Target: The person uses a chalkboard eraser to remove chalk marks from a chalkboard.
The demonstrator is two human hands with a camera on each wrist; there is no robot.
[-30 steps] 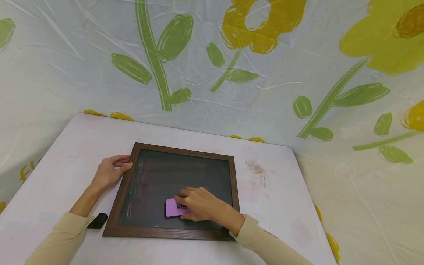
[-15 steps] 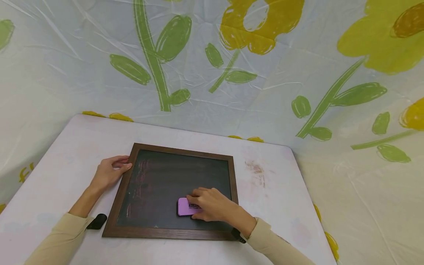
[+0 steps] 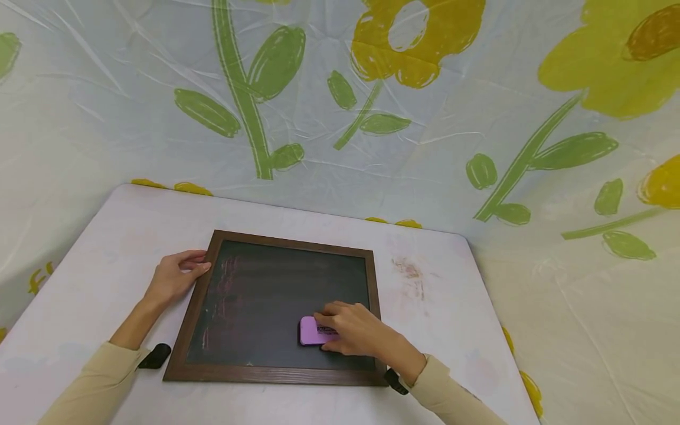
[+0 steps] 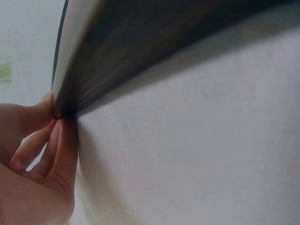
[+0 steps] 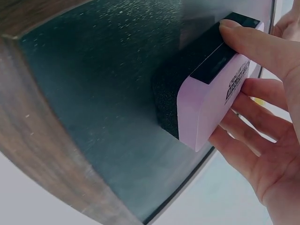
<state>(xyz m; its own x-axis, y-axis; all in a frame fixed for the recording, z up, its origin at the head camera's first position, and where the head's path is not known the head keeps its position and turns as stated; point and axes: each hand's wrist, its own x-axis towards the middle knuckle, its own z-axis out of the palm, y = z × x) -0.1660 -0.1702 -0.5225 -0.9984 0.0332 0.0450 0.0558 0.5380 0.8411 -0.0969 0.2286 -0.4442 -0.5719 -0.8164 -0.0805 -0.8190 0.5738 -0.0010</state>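
A framed chalkboard (image 3: 287, 295) lies on the table, its dark surface streaked with faint reddish chalk smears (image 3: 225, 280) along the left part. My left hand (image 3: 175, 276) grips the left edge of the brown wooden frame, with thumb and fingertips meeting at the edge in the left wrist view. Over the lower right of the board, my right hand (image 3: 358, 330) holds a purple chalkboard eraser (image 5: 206, 98) between thumb and fingers. The eraser's black felt side faces down on the board; its printed label is partly covered by the fingers.
The white table (image 3: 435, 330) has a brownish smudge (image 3: 410, 274) right of the board. Behind it hangs a pale cloth (image 3: 425, 177) printed with yellow flowers and green leaves. A black wrist strap piece (image 3: 156, 356) shows at the left sleeve.
My right hand has slid the eraser rightward across the lower part of the board. The left hand stays at the frame's left edge.
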